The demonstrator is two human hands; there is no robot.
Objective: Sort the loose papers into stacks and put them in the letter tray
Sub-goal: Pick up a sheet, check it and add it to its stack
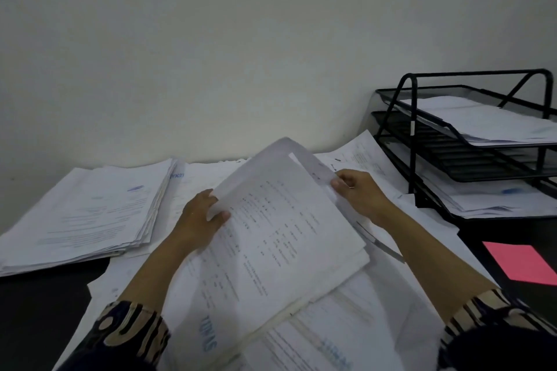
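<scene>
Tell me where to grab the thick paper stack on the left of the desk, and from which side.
Take the thick stack by its right long edge, coming in from the right. That edge is fanned and stands a little proud of the sheets beneath, so fingers could likely slip under it. Its left side runs out of frame. Both the left hand and right hand currently grip the bundle of sheets.
</scene>
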